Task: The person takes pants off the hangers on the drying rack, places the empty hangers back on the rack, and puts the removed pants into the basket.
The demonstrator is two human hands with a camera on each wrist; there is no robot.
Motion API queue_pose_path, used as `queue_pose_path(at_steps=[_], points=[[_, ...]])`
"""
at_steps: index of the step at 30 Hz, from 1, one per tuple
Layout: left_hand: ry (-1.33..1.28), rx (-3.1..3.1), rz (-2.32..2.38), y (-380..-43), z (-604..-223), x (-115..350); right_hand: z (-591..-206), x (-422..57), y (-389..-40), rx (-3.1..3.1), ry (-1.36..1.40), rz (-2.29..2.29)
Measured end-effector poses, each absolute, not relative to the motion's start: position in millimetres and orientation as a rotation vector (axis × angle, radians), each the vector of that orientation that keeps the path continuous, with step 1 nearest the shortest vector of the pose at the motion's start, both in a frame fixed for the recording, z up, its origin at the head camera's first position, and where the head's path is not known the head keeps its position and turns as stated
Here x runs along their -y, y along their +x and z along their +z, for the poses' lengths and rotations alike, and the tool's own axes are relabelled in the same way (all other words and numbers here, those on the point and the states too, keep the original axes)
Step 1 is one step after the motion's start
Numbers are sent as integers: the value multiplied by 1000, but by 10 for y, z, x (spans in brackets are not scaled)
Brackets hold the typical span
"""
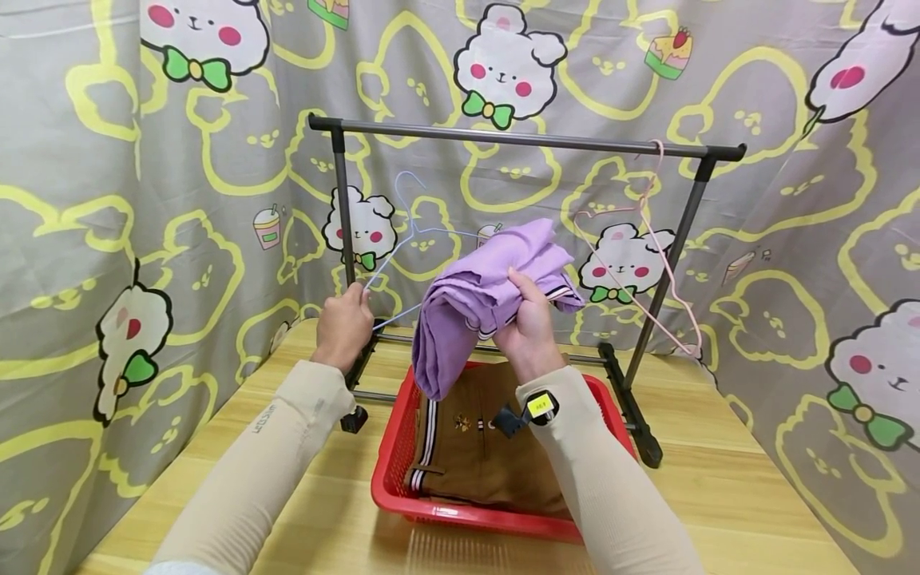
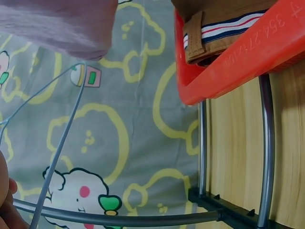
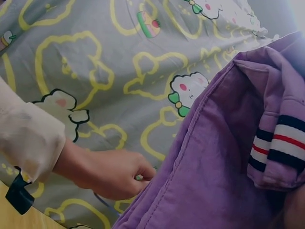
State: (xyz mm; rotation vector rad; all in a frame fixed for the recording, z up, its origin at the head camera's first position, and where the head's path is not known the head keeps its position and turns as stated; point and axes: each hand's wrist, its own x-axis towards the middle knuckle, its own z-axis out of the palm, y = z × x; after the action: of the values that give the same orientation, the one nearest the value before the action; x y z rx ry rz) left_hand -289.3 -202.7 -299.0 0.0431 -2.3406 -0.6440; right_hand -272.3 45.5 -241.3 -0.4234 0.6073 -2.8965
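My left hand (image 1: 343,323) grips a light blue clothes hanger (image 1: 414,231) by its left corner, with the hook pointing up. In my right hand (image 1: 530,331) is a folded pair of purple trousers (image 1: 496,275), thumb on top and the other fingers under the cloth. A striped navy, white and red band (image 3: 288,140) shows on the trousers in the right wrist view. The trousers hang in front of the hanger's right part and hide it. In the left wrist view, a hanger bar (image 2: 59,148) runs up to the purple cloth (image 2: 62,28).
A red basket (image 1: 496,519) below my hands holds brown trousers (image 1: 496,463) with a striped band. Behind it stands a dark metal clothes rack (image 1: 517,139), a pink hanger (image 1: 657,200) hooked on its rail. The wooden table (image 1: 740,495) meets a patterned curtain (image 1: 611,48).
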Motion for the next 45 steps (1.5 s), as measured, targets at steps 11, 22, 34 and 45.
queue_pose_path(at_steps=[11, 22, 34, 45], points=[[30, 2296, -644, -2881, -2954, 2017, -2490, -470, -2652, -646, -432, -2847], [-59, 2218, -609, -2837, -2880, 2016, -2560, -496, -2614, -667, -416, -2815], [-68, 2203, -618, -2809, -2798, 2031, -2645, -493, -2571, -709, -384, -2815], [-79, 2163, -613, -2801, -2711, 2025, -2726, -490, -2543, -709, -388, -2795]])
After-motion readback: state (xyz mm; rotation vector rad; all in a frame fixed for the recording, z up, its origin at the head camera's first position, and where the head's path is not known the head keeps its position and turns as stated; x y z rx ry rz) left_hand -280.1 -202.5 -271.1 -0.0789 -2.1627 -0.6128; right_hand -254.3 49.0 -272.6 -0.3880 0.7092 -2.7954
